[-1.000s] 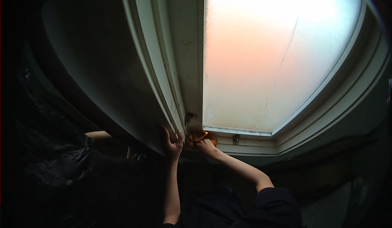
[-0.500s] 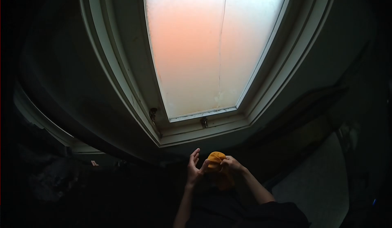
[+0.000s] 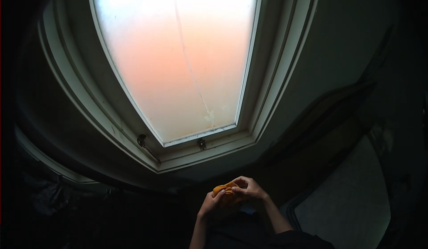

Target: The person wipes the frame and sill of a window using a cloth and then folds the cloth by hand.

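An orange cloth (image 3: 226, 189) is bunched up between my two hands, low in the view and below the window frame. My left hand (image 3: 209, 203) grips its left side, with the thumb on top. On the right side my right hand (image 3: 249, 188) pinches the cloth between thumb and fingers. The lower part of the cloth hangs in shadow and is hard to make out. Both hands are apart from the window.
A bright frosted window (image 3: 178, 62) with a thin crack line fills the upper middle. Its pale frame (image 3: 209, 157) carries a metal latch (image 3: 202, 144) and a stay (image 3: 141, 140). A grey panel (image 3: 347, 200) stands at the lower right.
The cloth and both hands have come away from the frame's lower corner. My left hand, free before, has taken hold of the cloth. The view has shifted, so the window sits further left.
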Demonstrator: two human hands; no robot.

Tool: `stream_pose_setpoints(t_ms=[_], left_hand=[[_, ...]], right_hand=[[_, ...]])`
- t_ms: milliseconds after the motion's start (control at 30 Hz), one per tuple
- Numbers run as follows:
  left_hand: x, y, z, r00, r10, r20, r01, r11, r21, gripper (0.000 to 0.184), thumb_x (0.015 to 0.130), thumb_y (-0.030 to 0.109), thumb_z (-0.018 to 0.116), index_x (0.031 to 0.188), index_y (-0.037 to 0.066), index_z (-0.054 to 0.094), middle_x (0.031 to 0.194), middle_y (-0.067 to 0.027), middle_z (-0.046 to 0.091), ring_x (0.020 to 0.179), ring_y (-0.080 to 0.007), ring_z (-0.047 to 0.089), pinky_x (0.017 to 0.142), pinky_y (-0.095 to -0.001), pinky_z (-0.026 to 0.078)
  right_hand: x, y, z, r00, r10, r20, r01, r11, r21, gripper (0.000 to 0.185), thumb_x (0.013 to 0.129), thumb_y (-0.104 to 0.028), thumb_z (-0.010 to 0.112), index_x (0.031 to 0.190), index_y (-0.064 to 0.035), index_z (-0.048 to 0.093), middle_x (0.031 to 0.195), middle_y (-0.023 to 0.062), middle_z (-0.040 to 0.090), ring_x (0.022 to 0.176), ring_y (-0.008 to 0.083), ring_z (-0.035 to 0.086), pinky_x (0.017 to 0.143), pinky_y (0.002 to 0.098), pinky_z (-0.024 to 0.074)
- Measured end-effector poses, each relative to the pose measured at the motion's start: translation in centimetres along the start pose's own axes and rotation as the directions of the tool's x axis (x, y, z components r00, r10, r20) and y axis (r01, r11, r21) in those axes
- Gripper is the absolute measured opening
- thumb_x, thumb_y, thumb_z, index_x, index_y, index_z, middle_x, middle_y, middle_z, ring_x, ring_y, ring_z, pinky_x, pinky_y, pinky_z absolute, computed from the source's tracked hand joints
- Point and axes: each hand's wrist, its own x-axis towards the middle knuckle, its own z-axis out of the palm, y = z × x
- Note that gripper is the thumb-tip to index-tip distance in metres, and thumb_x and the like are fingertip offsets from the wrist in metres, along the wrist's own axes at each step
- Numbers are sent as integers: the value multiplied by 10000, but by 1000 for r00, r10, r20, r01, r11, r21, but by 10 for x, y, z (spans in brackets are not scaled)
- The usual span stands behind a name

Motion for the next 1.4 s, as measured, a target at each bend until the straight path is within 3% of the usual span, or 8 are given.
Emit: stream_pose_setpoints(t_ms=[200,333,633,900,1067,1200,1267,1400], left_hand=[[53,88,46,858,241,-455,-315,945,-94,377,1002,298,467,1177,-27,539,1078,-84,608,965,-149,583,843,-281,473],[69,264,95,332,613,-717,-718,657,230,412,1022,338,431,1203,-21,521,1122,-96,570,1045,-178,554,882,-269,453],[86,648,217,-706,671,226,-443,-668,598,180,955,45,456,1115,-1,522,756,-9,473,630,-87,444,574,-225,367],[139,761,252,-647,445,619,323,-575,752,400,959,193,470,1305,-5,444,1325,-173,500,1291,-315,413,1135,-422,251],[71,702,254,-313,714,627,-598,-661,453,236,964,132,442,1148,-6,493,1028,-115,526,1003,-240,498,871,-375,416],[130,759,245,-776,-243,582,530,-752,392,242,1003,193,377,1087,2,499,936,-80,516,850,-197,526,664,-307,464],[158,707,230,-628,448,636,101,-763,638,398,895,52,526,1286,41,454,1078,-137,595,980,-291,582,850,-342,477],[128,684,221,-457,682,571,-352,-728,588,461,848,21,528,1300,8,435,1089,-161,581,966,-296,579,789,-369,491]], right_hand=[[6,-2,-88,888,-260,-379,312,946,82,338,901,-146,617,1213,-32,556,1170,87,615,1083,177,593,911,319,485],[15,-73,-161,681,-512,-524,465,855,-231,338,895,-111,581,1222,-31,549,1184,107,597,1118,221,569,930,343,466],[112,-222,-216,-166,-978,-123,289,71,-955,669,829,-218,606,1424,-96,326,1491,283,250,1408,449,193,1124,611,126],[119,-210,-218,-179,-977,-118,218,78,-973,697,829,-239,607,1446,-123,304,1492,280,255,1405,455,200,1115,622,155],[117,-210,-217,-167,-979,-120,197,86,-977,693,831,-237,602,1446,-123,302,1492,279,254,1403,457,204,1118,618,158],[122,-209,-216,-179,-976,-125,189,90,-978,694,829,-222,602,1445,-122,298,1493,280,247,1401,462,204,1118,625,146],[120,-208,-216,-174,-978,-116,182,84,-980,697,828,-216,602,1446,-121,294,1494,281,244,1400,464,204,1118,628,141],[119,-210,-213,-177,-977,-122,164,93,-982,703,828,-209,602,1448,-114,284,1492,282,245,1397,467,210,1116,637,129]])
